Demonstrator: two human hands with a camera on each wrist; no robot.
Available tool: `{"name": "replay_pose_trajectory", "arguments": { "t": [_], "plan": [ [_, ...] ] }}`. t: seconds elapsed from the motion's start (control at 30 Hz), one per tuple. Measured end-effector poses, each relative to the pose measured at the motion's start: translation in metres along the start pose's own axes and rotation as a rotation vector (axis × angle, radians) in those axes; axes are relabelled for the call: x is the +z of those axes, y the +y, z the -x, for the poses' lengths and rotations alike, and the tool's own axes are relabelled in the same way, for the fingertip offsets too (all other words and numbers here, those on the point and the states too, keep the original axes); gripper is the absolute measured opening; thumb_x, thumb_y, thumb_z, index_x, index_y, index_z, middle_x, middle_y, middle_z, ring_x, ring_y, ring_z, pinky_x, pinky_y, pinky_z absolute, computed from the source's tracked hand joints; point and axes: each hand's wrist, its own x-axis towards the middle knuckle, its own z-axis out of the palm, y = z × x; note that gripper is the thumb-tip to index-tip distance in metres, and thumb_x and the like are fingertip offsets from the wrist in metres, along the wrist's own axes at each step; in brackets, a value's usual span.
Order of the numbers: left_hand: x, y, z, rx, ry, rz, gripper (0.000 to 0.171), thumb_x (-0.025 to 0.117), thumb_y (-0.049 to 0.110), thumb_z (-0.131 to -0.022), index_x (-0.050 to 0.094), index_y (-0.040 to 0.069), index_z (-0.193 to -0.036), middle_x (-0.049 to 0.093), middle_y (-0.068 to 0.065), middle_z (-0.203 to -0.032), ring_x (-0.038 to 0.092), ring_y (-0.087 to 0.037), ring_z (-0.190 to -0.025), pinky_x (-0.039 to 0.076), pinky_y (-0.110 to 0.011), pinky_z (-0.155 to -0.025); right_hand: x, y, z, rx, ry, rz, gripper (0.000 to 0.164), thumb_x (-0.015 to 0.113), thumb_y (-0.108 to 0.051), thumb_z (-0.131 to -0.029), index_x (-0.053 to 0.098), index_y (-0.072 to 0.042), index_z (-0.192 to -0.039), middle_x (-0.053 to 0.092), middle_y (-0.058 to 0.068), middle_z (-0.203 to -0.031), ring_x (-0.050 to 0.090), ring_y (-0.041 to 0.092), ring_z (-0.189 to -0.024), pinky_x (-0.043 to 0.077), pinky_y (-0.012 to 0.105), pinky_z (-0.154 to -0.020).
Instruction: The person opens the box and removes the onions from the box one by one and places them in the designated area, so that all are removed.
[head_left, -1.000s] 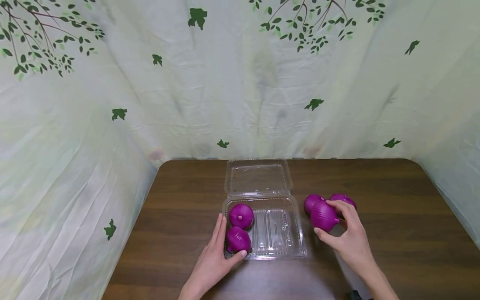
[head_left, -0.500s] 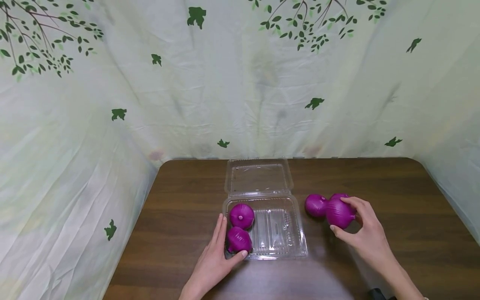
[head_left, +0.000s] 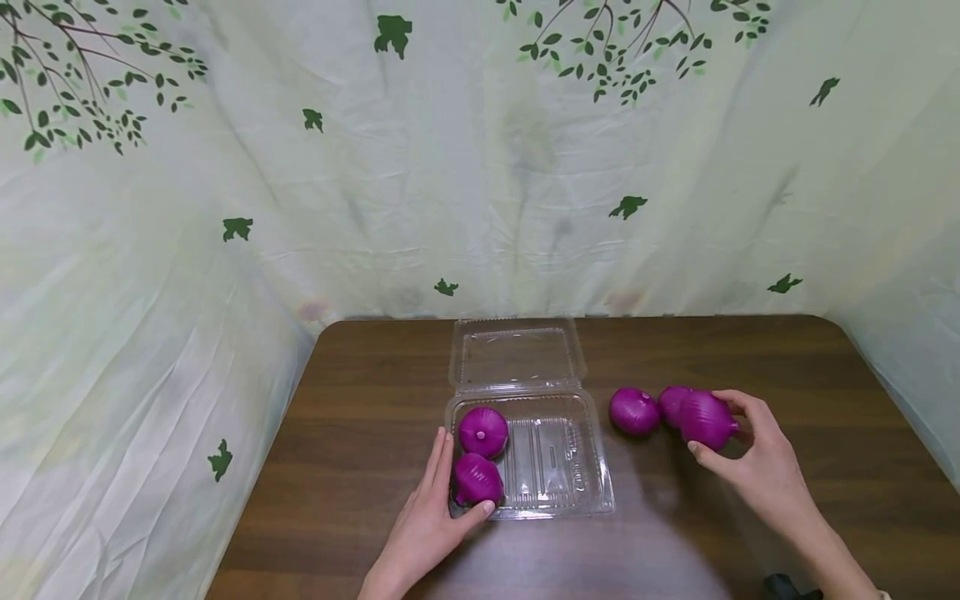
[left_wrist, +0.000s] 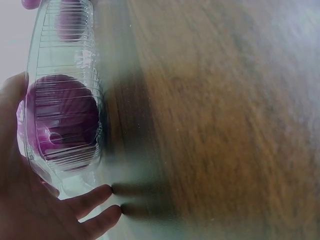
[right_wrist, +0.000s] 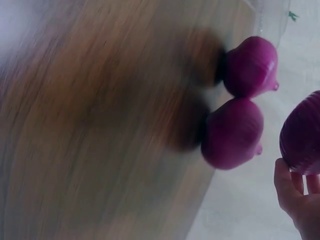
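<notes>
My right hand (head_left: 765, 462) pinches a purple onion (head_left: 707, 421) between thumb and fingers. In the right wrist view this held onion (right_wrist: 302, 135) hangs above the table. Just left of it sit two more onions, one (head_left: 634, 412) nearer the container and one (head_left: 673, 403) partly hidden behind the held one. My left hand (head_left: 427, 517) rests at the front left corner of a clear plastic clamshell container (head_left: 555, 467), fingers straight along its side and thumb at the front rim. Inside, along the left wall, lie two onions, a rear one (head_left: 483, 432) and a front one (head_left: 477, 479).
The container's hinged lid (head_left: 517, 354) lies folded back toward the rear table edge. Brown wood table (head_left: 360, 417) surrounds everything. Behind it hangs a pale leaf-printed cloth (head_left: 480, 167). A dark object (head_left: 787, 587) shows at the bottom right edge.
My right hand has carried its onion to the right, away from the container, passing in front of the rear onion. The left hand and the container have stayed put.
</notes>
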Motion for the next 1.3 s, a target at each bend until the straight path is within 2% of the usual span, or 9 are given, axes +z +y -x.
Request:
{"name": "replay_pose_trajectory", "arguments": {
  "t": [0.13,0.23,0.33,0.57,0.6,0.67,0.9,1.3],
  "plan": [
    [0.0,0.0,0.0,0.001,0.003,-0.007,0.111,0.062,0.074,-0.079,0.007,0.023,-0.16,0.0,0.005,-0.165,0.044,-0.035,-0.133,0.038,-0.067,-0.096,-0.01,0.009,-0.003,0.07,-0.059,0.033,0.07,0.085,-0.019,-0.078,0.048,-0.01,-0.136,0.051,0.008,-0.124,0.052,-0.003,-0.093,0.046,0.013,-0.071],
    [0.001,0.0,0.0,0.003,0.004,-0.008,0.111,0.062,0.074,-0.079,0.006,0.023,-0.16,0.0,0.005,-0.165,0.045,-0.036,-0.132,0.039,-0.067,-0.095,-0.016,0.017,-0.005,0.117,-0.113,0.044,0.07,0.083,-0.024,-0.081,0.046,-0.01,-0.139,0.051,0.015,-0.128,0.055,0.011,-0.097,0.046,0.016,-0.069],
    [0.0,0.0,0.0,0.0,0.003,-0.009,0.111,0.061,0.075,-0.078,0.006,0.024,-0.16,0.0,0.005,-0.165,0.044,-0.035,-0.132,0.039,-0.067,-0.095,-0.021,0.026,-0.007,0.14,-0.124,0.056,0.069,0.082,-0.025,-0.083,0.045,-0.007,-0.139,0.05,0.019,-0.129,0.054,0.026,-0.1,0.046,0.016,-0.067],
    [-0.001,0.0,0.0,-0.004,-0.007,-0.001,0.112,0.06,0.077,-0.078,0.006,0.024,-0.16,-0.002,0.008,-0.165,0.044,-0.034,-0.133,0.038,-0.066,-0.096,-0.027,0.043,-0.014,0.156,-0.082,0.15,0.069,0.082,-0.026,-0.082,0.047,0.001,-0.135,0.049,0.026,-0.121,0.05,0.03,-0.098,0.042,0.021,-0.062],
    [-0.001,0.0,0.0,-0.002,-0.007,0.0,0.112,0.061,0.076,-0.078,0.006,0.024,-0.16,-0.002,0.007,-0.165,0.044,-0.035,-0.133,0.038,-0.067,-0.096,-0.027,0.046,-0.015,0.159,-0.089,0.157,0.07,0.081,-0.027,-0.082,0.047,0.003,-0.135,0.048,0.027,-0.119,0.05,0.035,-0.098,0.042,0.024,-0.062],
    [-0.001,-0.001,0.001,-0.002,-0.006,-0.001,0.111,0.061,0.075,-0.078,0.006,0.023,-0.16,-0.001,0.007,-0.165,0.044,-0.035,-0.133,0.038,-0.067,-0.095,-0.027,0.052,-0.017,0.169,-0.107,0.169,0.07,0.081,-0.028,-0.082,0.046,0.004,-0.135,0.048,0.028,-0.117,0.051,0.038,-0.097,0.043,0.029,-0.063],
    [-0.002,0.0,0.001,0.005,-0.006,-0.003,0.111,0.062,0.075,-0.078,0.008,0.022,-0.16,0.0,0.005,-0.165,0.045,-0.037,-0.131,0.039,-0.067,-0.094,-0.024,0.071,-0.023,0.189,-0.158,0.182,0.071,0.08,-0.028,-0.083,0.046,0.008,-0.134,0.049,0.031,-0.114,0.049,0.042,-0.099,0.045,0.04,-0.067],
    [-0.002,-0.001,0.001,0.006,0.001,-0.005,0.112,0.06,0.077,-0.077,0.007,0.023,-0.16,-0.002,0.007,-0.165,0.044,-0.034,-0.133,0.038,-0.066,-0.096,-0.018,0.074,-0.028,0.215,-0.18,0.173,0.079,0.078,-0.031,-0.085,0.038,0.013,-0.137,0.047,0.038,-0.122,0.047,0.05,-0.105,0.045,0.06,-0.077]
  ]
}}
